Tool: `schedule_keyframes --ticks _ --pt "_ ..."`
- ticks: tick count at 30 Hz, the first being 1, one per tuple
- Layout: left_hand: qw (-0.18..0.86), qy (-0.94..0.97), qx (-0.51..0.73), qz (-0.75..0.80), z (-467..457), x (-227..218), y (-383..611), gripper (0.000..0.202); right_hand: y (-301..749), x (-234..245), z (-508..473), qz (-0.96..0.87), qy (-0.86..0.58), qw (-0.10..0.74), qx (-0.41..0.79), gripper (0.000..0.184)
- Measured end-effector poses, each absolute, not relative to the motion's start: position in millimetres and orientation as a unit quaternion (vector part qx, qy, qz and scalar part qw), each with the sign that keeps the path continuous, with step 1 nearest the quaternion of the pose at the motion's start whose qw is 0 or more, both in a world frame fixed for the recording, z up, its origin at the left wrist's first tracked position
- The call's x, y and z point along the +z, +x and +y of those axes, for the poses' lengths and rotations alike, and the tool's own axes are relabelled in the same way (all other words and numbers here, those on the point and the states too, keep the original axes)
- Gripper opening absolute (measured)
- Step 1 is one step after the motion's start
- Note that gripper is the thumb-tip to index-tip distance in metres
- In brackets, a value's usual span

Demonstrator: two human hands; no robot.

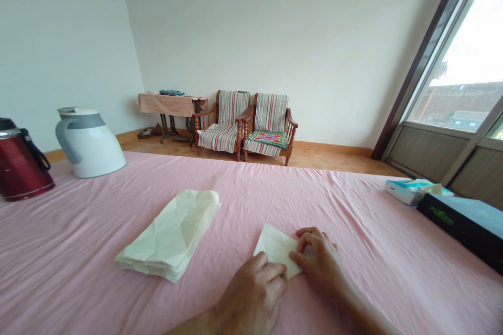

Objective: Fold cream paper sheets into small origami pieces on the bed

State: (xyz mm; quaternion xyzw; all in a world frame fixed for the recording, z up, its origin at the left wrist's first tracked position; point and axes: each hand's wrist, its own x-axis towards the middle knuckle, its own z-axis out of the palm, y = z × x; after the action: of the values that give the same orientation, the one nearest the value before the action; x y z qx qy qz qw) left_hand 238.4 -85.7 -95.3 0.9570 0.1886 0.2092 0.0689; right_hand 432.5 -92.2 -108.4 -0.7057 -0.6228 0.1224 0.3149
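Note:
A small folded sheet of pale paper (275, 242) lies on the pink cloth in front of me. My left hand (255, 288) is at its near edge, fingers curled and pressed onto it. On the paper's right side, my right hand (320, 256) has thumb and index finger pinched at the edge. Part of the sheet is hidden beneath my fingers. To the left, apart from both hands, rests a stack of creased pale paper sheets (175, 233).
The pink cloth (314, 193) is wrinkled. At left stand a red thermos (21, 165) and a white jug (94, 149) with a grey handle. At right are a tissue pack (406, 192) and a black box (451, 222). Two wooden chairs (267, 123) stand beyond.

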Motion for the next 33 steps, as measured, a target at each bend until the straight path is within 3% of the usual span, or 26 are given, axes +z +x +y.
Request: schedule_keyframes --ticks 6,12,18,26,33 --pt "0.070 0.958 0.204 0.188 -84.8 -94.7 239.0 0.016 439.1 -113.5 -88.7 -0.629 -0.692 0.346 0.084 0.010" --pt "0.082 0.961 0.189 0.185 -85.2 -91.3 237.3 0.015 438.0 -111.5 -116.6 -0.661 -0.648 0.378 -0.016 0.023" --pt "0.098 0.957 0.184 0.200 -87.1 -88.0 237.8 0.019 421.0 -103.0 -147.7 -0.761 -0.575 0.290 -0.083 0.030" --pt "0.094 0.958 0.202 0.183 -86.7 -82.7 236.5 0.019 419.4 -98.9 -145.7 -0.783 -0.506 0.337 -0.133 0.040" --pt "0.080 0.959 0.209 0.172 -86.0 -85.1 235.4 0.022 422.7 -98.3 -149.0 -0.806 -0.490 0.275 -0.187 0.037"
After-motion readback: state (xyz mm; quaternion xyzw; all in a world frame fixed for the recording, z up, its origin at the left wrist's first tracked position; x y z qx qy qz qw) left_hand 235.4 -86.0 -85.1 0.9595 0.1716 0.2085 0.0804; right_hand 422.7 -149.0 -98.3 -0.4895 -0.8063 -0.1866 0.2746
